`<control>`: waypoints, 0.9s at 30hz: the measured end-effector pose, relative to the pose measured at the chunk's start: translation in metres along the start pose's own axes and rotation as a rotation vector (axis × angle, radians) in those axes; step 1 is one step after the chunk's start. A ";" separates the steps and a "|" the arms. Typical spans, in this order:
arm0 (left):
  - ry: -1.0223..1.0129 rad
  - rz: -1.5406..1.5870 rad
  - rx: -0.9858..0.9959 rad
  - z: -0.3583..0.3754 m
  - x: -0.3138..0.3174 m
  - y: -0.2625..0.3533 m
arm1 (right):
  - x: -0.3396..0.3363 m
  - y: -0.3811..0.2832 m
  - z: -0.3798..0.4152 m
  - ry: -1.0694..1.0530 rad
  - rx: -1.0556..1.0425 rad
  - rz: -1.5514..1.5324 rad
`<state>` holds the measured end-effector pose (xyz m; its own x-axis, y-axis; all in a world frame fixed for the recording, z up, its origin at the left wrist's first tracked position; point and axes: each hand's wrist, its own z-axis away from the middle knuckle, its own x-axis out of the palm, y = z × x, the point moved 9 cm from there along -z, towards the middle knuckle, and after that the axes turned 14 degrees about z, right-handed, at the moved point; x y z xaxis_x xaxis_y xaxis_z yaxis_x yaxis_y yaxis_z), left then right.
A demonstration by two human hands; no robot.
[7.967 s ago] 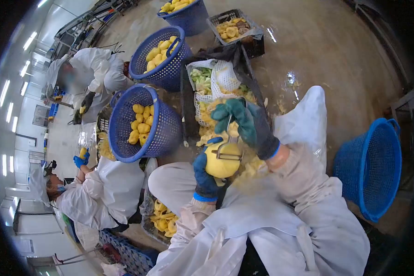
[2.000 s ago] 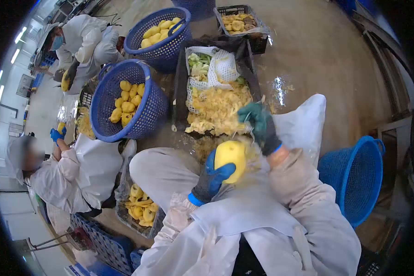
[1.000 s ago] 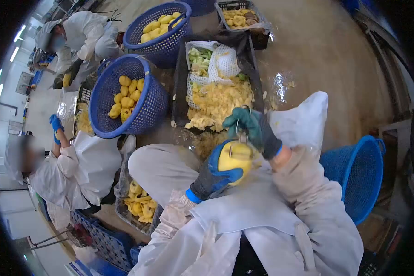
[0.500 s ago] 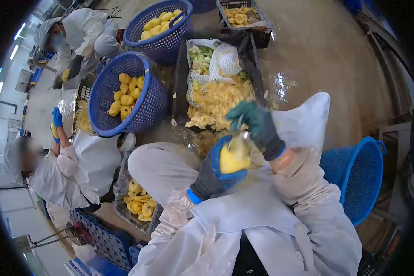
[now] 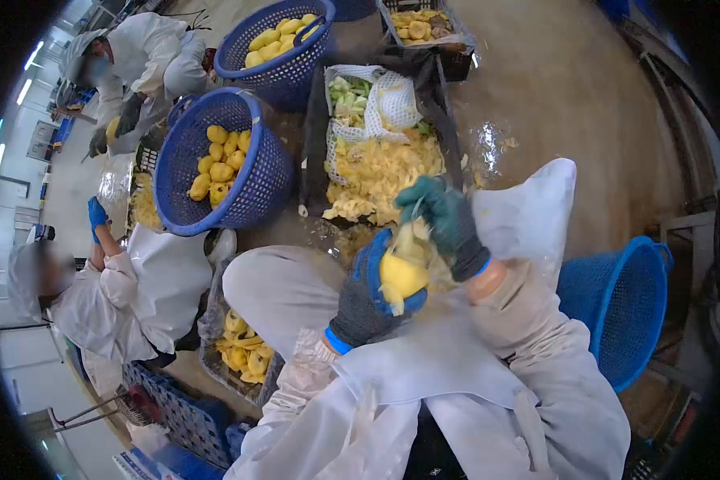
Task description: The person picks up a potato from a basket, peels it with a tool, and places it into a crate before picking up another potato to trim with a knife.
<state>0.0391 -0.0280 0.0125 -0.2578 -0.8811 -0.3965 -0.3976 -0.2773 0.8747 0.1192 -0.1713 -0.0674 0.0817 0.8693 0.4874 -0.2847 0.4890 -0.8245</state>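
My left hand, in a grey and blue glove, is wrapped round a yellow peeled fruit above my lap. Just right of it, my right hand, in a green glove, is closed on a thin metal tool, blurred at its working end against the fruit's top. A pale piece of peel hangs at the fruit's lower edge. Beyond my hands lies a heap of yellow peelings in a black-lined crate.
Blue baskets of yellow fruit stand ahead left; a blue basket stands right. Crates of yellow pieces lie left and far ahead. Two co-workers sit at left.
My left hand has turned and shifted slightly with the fruit, and more of its face shows. My right hand has moved slightly. The co-workers' hands have moved at left.
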 end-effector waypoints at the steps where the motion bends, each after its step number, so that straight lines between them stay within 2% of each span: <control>1: -0.007 0.026 -0.035 0.002 0.001 -0.005 | 0.010 -0.002 0.009 0.053 0.003 0.135; 3: -0.006 0.069 -0.096 0.007 0.001 -0.014 | -0.046 0.016 -0.026 0.052 -0.168 0.130; 5: 0.002 0.581 -0.253 0.014 0.004 -0.027 | -0.079 0.021 -0.038 0.105 -0.129 -0.145; 7: 0.025 1.179 -0.456 0.023 0.013 -0.033 | -0.059 0.031 -0.017 0.153 0.093 -0.407; 8: -0.026 1.196 -0.467 0.020 0.014 -0.031 | -0.025 0.027 0.001 0.143 0.157 -0.550; 9: 0.010 1.195 -0.426 0.015 0.013 -0.031 | 0.001 0.029 0.017 0.134 0.224 -0.698; 11: 0.083 1.182 -0.337 0.002 0.012 -0.033 | 0.022 0.022 0.031 0.091 0.217 -0.642; 12: 0.151 1.162 -0.443 0.009 0.010 -0.043 | 0.027 0.022 0.034 0.072 0.213 -0.617; 15: 0.098 0.977 -0.481 0.014 0.012 -0.051 | 0.015 0.031 0.037 0.150 0.218 -0.650; 16: 0.062 0.607 -0.281 0.013 0.008 -0.040 | 0.013 0.034 0.039 0.165 0.209 -0.622; 18: 0.093 0.535 -0.300 0.022 0.009 -0.048 | 0.014 0.039 0.042 0.189 0.196 -0.573; 19: 0.103 0.497 -0.306 0.025 0.008 -0.051 | 0.018 0.044 0.037 0.078 0.177 -0.635; 21: 0.141 0.614 -0.330 0.026 0.003 -0.048 | 0.026 0.044 0.032 -0.140 0.142 -0.749; 23: 0.160 0.796 -0.410 0.030 0.000 -0.058 | 0.029 0.034 0.036 -0.128 0.168 -0.669; 24: 0.154 0.793 -0.375 0.030 -0.001 -0.058 | 0.036 0.026 0.037 -0.123 0.178 -0.628; 27: 0.103 0.765 -0.312 0.027 -0.001 -0.050 | 0.022 0.020 0.032 0.098 0.078 -0.235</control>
<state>0.0355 -0.0033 -0.0383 -0.2698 -0.8959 0.3530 0.1205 0.3323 0.9354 0.0846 -0.1448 -0.0638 0.2453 0.7375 0.6293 -0.3194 0.6743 -0.6658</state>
